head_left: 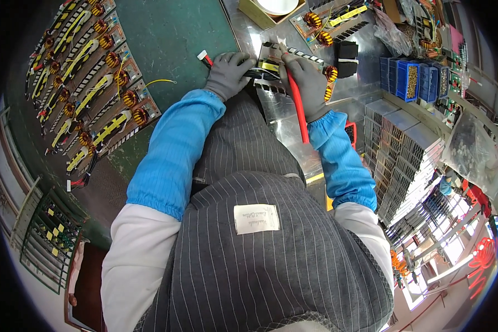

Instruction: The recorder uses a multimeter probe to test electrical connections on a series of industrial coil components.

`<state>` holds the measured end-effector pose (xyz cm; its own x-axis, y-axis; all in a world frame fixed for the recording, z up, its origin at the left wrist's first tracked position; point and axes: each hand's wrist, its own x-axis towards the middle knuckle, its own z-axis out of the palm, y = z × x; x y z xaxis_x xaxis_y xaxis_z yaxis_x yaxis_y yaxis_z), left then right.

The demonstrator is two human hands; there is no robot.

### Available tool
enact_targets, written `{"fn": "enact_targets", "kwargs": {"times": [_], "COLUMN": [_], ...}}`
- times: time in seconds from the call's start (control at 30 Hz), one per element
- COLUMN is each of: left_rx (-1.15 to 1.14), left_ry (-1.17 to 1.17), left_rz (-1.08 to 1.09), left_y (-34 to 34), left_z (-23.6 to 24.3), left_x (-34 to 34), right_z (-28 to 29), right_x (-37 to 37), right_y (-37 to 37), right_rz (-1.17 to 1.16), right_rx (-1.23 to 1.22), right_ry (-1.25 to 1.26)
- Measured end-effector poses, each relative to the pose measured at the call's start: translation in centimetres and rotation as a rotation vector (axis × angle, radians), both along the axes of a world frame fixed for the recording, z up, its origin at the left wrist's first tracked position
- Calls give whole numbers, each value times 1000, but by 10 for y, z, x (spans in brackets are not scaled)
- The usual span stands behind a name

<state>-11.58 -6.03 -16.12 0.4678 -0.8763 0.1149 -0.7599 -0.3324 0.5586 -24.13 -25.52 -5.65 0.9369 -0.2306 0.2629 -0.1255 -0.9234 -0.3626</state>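
In front of me on the metal bench lies a circuit board (pixel 269 51) with black-and-white striped edges, a yellow-wrapped part and copper-wound ring coils (pixel 330 73) at its right end. My left hand (pixel 229 74), in a grey glove, closes over the dark wire bundle at the board's left end. Red and black wires with a white connector (pixel 202 55) stick out past its fingers. My gloved right hand (pixel 307 83) grips a long red-handled tool (pixel 299 108) over the board. Its light, narrow tip is near the board's far edge; its exact kind is unclear.
Rows of similar boards (pixel 88 88) cover the green mat (pixel 177 27) at left. At the back stand a box with a white round item (pixel 278 5) and another board (pixel 315 27). Black strips (pixel 347 59), blue parts bins (pixel 408 80) and stacked metal pieces (pixel 398 149) are at right.
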Motion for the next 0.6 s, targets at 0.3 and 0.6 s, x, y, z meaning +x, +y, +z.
{"fn": "enact_targets", "kwargs": {"times": [0.3, 0.6], "left_rx": [26, 9], "left_ry": [-19, -9], "left_rz": [-3, 10], "left_y": [2, 0], "left_z": [-4, -3], "left_x": [0, 0], "right_z": [7, 14], "right_x": [13, 20], "right_y": [14, 6], "right_rz": [56, 65], "right_rx": [92, -11], "right_ry": [116, 125]}}
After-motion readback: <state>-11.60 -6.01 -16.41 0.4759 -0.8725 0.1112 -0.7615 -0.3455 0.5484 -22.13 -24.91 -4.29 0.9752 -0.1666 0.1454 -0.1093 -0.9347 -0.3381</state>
